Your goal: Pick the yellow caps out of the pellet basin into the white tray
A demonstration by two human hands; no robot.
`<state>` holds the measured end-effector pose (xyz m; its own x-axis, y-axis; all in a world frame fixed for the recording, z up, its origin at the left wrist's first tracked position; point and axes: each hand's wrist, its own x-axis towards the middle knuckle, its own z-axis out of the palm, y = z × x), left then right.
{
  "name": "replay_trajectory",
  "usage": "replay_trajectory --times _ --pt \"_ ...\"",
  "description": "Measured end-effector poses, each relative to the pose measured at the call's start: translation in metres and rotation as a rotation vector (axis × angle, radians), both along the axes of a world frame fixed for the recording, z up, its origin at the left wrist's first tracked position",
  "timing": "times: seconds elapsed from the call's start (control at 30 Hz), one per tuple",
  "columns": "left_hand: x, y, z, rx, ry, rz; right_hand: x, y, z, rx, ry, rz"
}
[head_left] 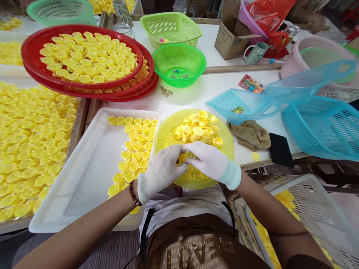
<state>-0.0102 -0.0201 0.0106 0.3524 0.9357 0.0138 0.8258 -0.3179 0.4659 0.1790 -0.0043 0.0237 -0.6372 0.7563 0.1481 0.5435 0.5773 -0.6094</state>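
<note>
My left hand [164, 170], in a knitted white glove, and my right hand [211, 160], in a white glove with a pale green cuff, meet over a yellow bowl [229, 158]. Both hands are closed, fingertips and thumbs nearly touching; whatever they pinch is hidden behind the fingers. Inside the bowl lie small yellow pellets [196, 174] and a heap of small yellow plastic cups [198, 130]. Left of the bowl, a white tray [94, 149] carries rows of yellow cups [137, 145], open side up, along its right side.
Red round trays [26, 56] stacked with cups stand at the back left. Behind the bowl sit a green bowl [179, 80] and a green basket [174, 22]. A blue scoop [244, 102], brown cloth [249, 134], black flat object [281, 149] and blue basket [322, 127] lie to the right.
</note>
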Motion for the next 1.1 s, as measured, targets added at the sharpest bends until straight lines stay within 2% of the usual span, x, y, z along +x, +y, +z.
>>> replay_trajectory --times 0.13,0.27,0.5,0.73,0.93,1.1 --pt "-0.003 0.000 -0.003 0.019 -0.080 0.019 0.011 -0.002 -0.003 0.041 0.032 -0.083" --pt "-0.006 -0.002 -0.004 -0.030 -0.133 0.006 0.024 -0.005 0.001 0.016 0.062 -0.159" --pt "0.000 -0.005 -0.007 0.011 -0.091 0.000 0.003 -0.001 0.005 0.006 0.176 -0.115" --pt "-0.003 -0.007 -0.008 0.003 -0.146 0.018 0.019 -0.001 0.006 -0.053 0.158 -0.235" --pt "0.001 -0.007 -0.011 0.033 -0.167 -0.033 0.010 -0.006 0.008 -0.080 0.220 -0.193" --pt "0.000 -0.007 -0.009 0.029 -0.174 -0.009 0.005 -0.005 0.004 -0.066 0.250 -0.210"
